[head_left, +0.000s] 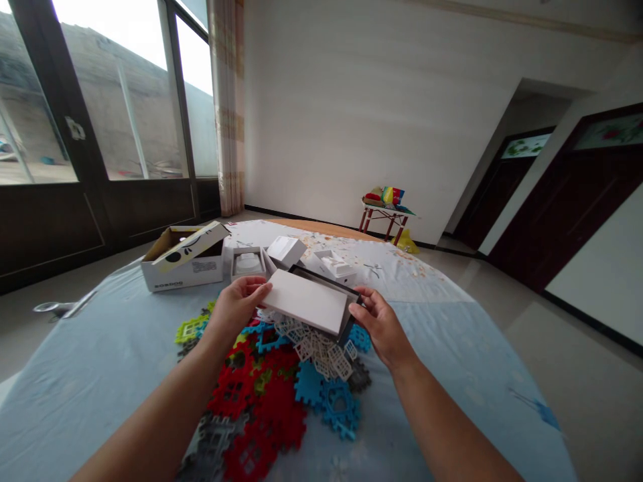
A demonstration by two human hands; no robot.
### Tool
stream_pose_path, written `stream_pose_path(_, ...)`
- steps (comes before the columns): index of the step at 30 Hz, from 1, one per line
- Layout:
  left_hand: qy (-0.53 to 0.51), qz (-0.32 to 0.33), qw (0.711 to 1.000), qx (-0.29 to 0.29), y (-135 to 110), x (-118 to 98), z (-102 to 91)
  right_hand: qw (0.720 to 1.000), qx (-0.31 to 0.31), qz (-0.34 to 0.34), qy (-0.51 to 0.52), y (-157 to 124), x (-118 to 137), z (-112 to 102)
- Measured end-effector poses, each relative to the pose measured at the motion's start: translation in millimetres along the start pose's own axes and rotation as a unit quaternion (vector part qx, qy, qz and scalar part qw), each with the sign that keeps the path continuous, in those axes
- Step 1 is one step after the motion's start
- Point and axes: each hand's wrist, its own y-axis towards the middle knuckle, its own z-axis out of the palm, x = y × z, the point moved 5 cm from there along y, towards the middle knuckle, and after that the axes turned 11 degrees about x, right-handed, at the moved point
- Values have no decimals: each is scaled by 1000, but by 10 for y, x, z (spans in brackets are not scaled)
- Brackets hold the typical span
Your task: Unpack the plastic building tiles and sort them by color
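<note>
My left hand (240,304) and my right hand (382,326) together hold a flat white box (307,301) with a dark rim, tilted above a heap of plastic pieces. My left fingers curl round its left end. My right fingers pinch its right end. Under the box lie several white lattice pieces (321,348). Around them spread red (261,395), blue (331,395), green (191,328) and grey (213,435) interlocking tiles on the light blue cloth (90,375).
An open cardboard box (183,264) stands at the back left. Small white boxes (286,251) and a white tray (248,262) sit behind the held box. A small red-legged table (384,217) with bags stands by the far wall. Dark doors are at right.
</note>
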Motion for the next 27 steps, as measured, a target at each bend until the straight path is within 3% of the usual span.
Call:
stream_pose_path(6,102,34,994,-3,-13,-41,51,999,3,20,32,-10,-13,10)
stream_pose_path(11,107,68,992,-14,6,-71,28,998,-27,16,58,30,7,-81)
stream_pose_path(14,41,72,995,-51,27,-91,-107,993,-88,3,81,134,6,-354)
stream_pose_path(19,-48,58,991,-108,65,-110,-408,974,-216,-37,55,442,-74,-1023)
stream_pose_path(25,-53,37,985,-161,92,-67,-675,922,-384,-45,-9,762,-443,-1702)
stream_pose_path(27,-55,31,984,-166,103,-44,-716,917,-395,-41,-45,835,-607,-1826)
